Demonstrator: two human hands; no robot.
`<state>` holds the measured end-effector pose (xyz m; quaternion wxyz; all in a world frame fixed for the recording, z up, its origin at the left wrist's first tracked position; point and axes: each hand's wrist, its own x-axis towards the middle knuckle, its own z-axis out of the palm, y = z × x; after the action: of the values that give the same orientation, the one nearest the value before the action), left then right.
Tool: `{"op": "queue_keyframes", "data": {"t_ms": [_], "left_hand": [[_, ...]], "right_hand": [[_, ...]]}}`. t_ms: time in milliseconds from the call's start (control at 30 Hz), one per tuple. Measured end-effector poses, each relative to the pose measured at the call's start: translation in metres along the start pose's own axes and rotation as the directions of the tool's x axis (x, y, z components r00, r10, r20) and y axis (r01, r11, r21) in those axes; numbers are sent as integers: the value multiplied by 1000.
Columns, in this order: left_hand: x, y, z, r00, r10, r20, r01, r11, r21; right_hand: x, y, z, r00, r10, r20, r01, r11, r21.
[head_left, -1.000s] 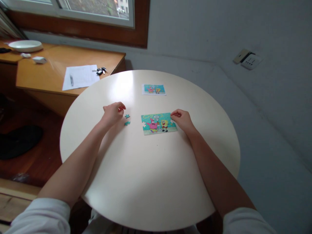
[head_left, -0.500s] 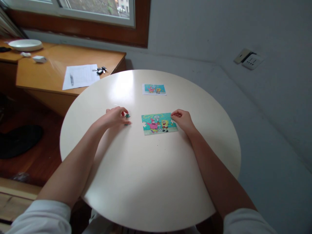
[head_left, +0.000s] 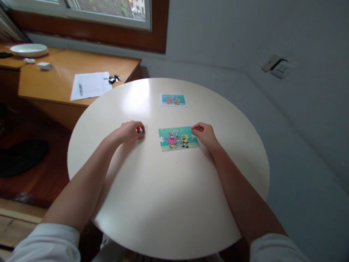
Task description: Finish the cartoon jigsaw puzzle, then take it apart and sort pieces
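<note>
A teal jigsaw puzzle (head_left: 170, 133) with pink and yellow cartoon figures lies on the round white table (head_left: 169, 196). Notched gaps show in its left and right edges. To its left, my left hand (head_left: 132, 130) is closed, pinching a small teal puzzle piece (head_left: 142, 132) between thumb and fingers. Another bit of teal shows just below the thumb, partly hidden. My right hand (head_left: 204, 133) has its fingers pressed together at the puzzle's top right corner, touching it. Whatever lies beneath those fingertips is hidden.
Beyond the puzzle lies a small printed picture (head_left: 173, 100) with the same figures. On a wooden desk (head_left: 89, 60) at the left are a paper sheet (head_left: 91, 85), a pen (head_left: 80, 89), keys (head_left: 112, 79) and a white plate (head_left: 29, 50). A wall stands behind the table.
My left hand's fingers have drawn together around the teal piece, and the piece has come slightly nearer to me. My right hand and the puzzle stay where they were.
</note>
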<state>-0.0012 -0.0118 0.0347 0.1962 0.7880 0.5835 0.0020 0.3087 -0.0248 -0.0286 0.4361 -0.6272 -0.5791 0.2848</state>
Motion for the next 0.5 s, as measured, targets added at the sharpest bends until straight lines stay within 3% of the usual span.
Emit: {"op": "queue_keyframes", "data": {"t_ms": [500], "left_hand": [[1, -5, 4, 998, 63, -4, -63, 997, -36]], "right_hand": [[-2, -2, 0, 1000, 10, -10, -10, 1000, -2]]}}
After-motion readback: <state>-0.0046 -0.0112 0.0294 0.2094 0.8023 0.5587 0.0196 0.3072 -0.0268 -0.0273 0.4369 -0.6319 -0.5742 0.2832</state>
